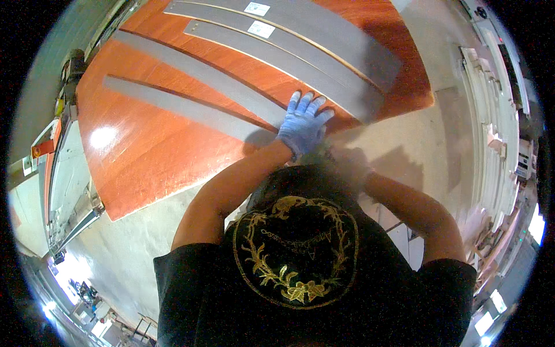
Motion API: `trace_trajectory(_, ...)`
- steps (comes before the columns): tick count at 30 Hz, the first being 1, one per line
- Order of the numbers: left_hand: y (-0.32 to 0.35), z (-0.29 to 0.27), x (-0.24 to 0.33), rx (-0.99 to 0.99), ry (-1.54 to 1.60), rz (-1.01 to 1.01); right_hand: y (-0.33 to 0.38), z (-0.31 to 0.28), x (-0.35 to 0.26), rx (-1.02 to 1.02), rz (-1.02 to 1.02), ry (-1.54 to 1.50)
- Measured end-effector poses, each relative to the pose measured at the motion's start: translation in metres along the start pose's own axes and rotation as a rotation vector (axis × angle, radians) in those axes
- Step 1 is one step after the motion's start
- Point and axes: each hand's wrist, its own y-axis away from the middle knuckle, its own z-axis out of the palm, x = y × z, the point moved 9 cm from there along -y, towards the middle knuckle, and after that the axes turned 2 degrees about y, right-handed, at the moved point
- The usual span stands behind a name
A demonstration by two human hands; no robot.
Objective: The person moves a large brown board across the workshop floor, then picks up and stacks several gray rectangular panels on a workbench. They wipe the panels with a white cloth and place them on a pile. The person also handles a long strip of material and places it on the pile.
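My left hand [300,124], in a pale blue work glove, lies open with its fingers pointing away from me. It rests at the near end of a long grey strip [214,72] on a reddish-brown panel [150,162]. A narrower grey strip [179,107] lies to its left, its near end by my left wrist. Beyond my fingertips is a grey board [283,61] with a light edge and a white label [261,29]. My right hand [350,162] is smeared by motion near my body, to the right of the left one; its fingers cannot be made out.
A wider grey board [324,29] with another white label [257,8] lies at the far side of the panel. Long pale boards [494,139] are stacked along the right. A metal machine frame [58,168] stands at the left, beside the panel's edge.
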Motion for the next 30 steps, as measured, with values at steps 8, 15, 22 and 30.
trace_trajectory(8, 0.001, 0.008, 0.006, -0.043, -0.183, 0.018, -0.011, 0.012, 0.009, 0.139, -0.059, -0.091)
trace_trajectory(15, 0.004, 0.014, 0.003, -0.112, -0.238, 0.025, -0.036, 0.029, -0.011, -0.186, 0.067, -0.394)
trace_trajectory(22, 0.004, 0.013, 0.011, -0.109, -0.201, 0.039, -0.035, 0.048, 0.005, -0.154, 0.248, -0.299)
trace_trajectory(30, 0.013, -0.003, 0.001, 0.085, -0.135, 0.072, -0.041, 0.064, 0.012, -0.122, 0.284, -0.356)
